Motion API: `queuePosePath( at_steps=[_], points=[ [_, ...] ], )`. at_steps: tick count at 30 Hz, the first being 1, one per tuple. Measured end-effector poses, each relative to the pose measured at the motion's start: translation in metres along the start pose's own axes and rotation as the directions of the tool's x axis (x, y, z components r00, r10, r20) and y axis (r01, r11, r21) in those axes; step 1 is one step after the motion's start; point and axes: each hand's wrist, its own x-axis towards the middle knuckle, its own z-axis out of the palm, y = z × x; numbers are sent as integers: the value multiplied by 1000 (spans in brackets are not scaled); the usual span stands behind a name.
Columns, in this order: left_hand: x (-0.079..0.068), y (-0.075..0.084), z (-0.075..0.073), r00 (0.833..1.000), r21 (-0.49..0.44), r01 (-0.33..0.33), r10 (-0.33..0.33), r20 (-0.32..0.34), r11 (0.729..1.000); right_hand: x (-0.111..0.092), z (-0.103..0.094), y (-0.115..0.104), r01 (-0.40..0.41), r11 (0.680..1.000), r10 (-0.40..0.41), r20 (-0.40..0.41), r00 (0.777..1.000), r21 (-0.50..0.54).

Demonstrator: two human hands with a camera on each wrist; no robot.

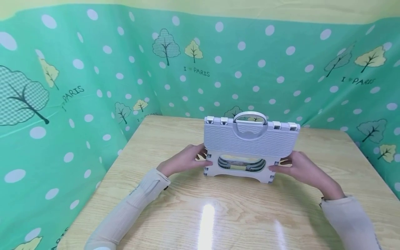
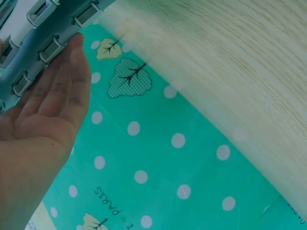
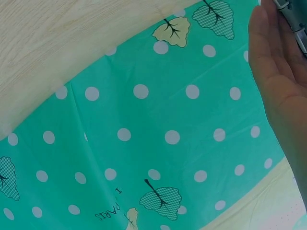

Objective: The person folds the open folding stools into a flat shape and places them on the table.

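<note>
A pale lilac-and-white plastic folding stool (image 1: 218, 139) is held upright, its woven-textured panel at the top and an arched carry handle (image 1: 250, 114) along the upper edge. My left hand (image 1: 187, 159) grips its left side, thumb on the front leg panel and fingers behind. On the opposite side my right hand (image 1: 303, 170) holds the leg panel in the same way. In the left wrist view, the fingers of the left hand (image 2: 53, 105) lie along the hinged stool edge (image 2: 53, 45). Only a sliver of the stool (image 3: 300, 19) shows beside the right hand (image 3: 283, 72) in the right wrist view.
A wood-grain table (image 1: 175, 211) spreads under the stool, with bright light reflections near its front. Behind and to the sides hangs a green curtain (image 1: 131, 83) with white dots and printed trees.
</note>
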Motion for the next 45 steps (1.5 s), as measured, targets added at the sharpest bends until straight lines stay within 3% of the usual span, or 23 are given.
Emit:
queuePosePath(
  at_steps=[30,45],
  points=[
    [1,-1,3,999,20,-27,27,-28,999,1,1,3,-1,1000,1,-5,1000,-6],
    [0,2,4,999,9,-37,38,-37,999,2,2,2,-4,998,3,-19,1000,-67]
  ],
)
